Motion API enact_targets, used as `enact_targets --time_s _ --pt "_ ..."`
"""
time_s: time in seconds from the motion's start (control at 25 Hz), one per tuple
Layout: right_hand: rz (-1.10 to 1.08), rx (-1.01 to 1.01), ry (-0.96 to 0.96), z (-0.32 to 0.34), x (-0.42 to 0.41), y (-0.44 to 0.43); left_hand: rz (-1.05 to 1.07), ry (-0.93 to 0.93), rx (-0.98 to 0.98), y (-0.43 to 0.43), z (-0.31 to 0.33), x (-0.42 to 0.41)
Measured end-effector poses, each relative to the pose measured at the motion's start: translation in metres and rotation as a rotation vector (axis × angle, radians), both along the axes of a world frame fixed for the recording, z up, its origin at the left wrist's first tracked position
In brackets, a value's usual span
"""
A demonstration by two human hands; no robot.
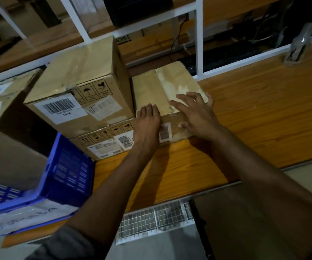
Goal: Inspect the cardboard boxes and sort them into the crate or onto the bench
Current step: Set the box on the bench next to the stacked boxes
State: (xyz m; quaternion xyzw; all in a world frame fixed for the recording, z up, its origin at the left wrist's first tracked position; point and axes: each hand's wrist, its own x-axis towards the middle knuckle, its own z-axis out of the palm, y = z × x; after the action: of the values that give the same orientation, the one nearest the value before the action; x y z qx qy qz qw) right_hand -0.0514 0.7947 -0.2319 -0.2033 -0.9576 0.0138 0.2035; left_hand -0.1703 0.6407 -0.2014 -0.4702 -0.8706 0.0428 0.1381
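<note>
Head view puts both hands on a small taped box [170, 85] that sits on the bench [263, 113] toward its back edge, touching the stacked pair of boxes on its left side. My read of the left hand [147, 121] is that it is draped over the box's near top edge, fingers lying on the lid. The right hand [198, 113] is spread flat on top, with its thumb down on the front face. Neither hand has closed round the box: both look wide and pressing, not lifting.

I judge the box light to moderate in weight and fairly stiff. Its top is covered in glossy tape that will likely be slick under the palms, and the near lower corner looks scuffed. I would take it by the two side faces or under the bottom edges, not by the taped top.

A barcode sticker [165, 132] on its front face is too small for me to read. The upper stacked box [76, 77] carries a white barcode label reading "50-16", plus handling pictograms that include an umbrella. The lower stacked box [102, 145] has similar pictograms and barcode labels, with print too fine to read. Behind the stack, part of a word reads "ACHINE" [122, 38]. The blue crate [67, 166] stands at the bench's left end near the front edge, close to the stack.
</note>
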Motion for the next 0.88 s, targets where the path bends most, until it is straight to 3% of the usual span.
enact_targets --time_s 0.68,0.88 --pt "-0.052 0.032 0.023 -0.007 -0.026 0.013 -0.056 -0.055 -0.007 -0.004 -0.004 -0.014" --pt "-0.208 0.015 0.021 -0.030 -0.020 -0.040 -0.094 -0.290 0.118 -0.082 -0.022 0.013"
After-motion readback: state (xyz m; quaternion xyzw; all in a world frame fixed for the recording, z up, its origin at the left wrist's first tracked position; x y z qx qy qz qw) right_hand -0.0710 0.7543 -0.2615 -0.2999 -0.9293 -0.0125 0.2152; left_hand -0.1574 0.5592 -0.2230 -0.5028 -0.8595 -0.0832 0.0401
